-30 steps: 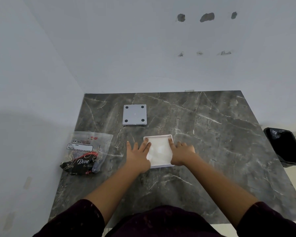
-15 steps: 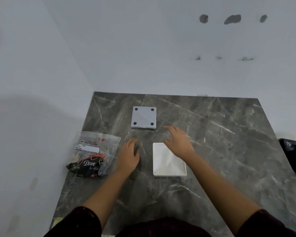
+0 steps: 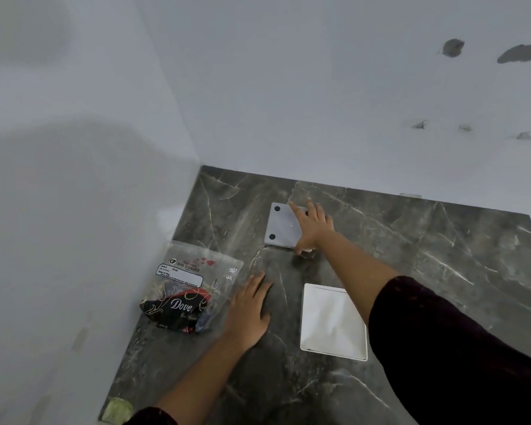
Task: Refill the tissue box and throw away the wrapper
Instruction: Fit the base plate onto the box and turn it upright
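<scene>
- Hands are seen apart on the table: the left hand lies open and flat, empty, just beside the wrapper; the right hand is spread over the lid, thumb at its near edge.
- Nearest, the box stands open, white tissues showing inside.
- Farther off, the lid could be slid away or dropped if pinched only at one edge.
- Left unheld, the light wrapper could be brushed to the floor.
</scene>
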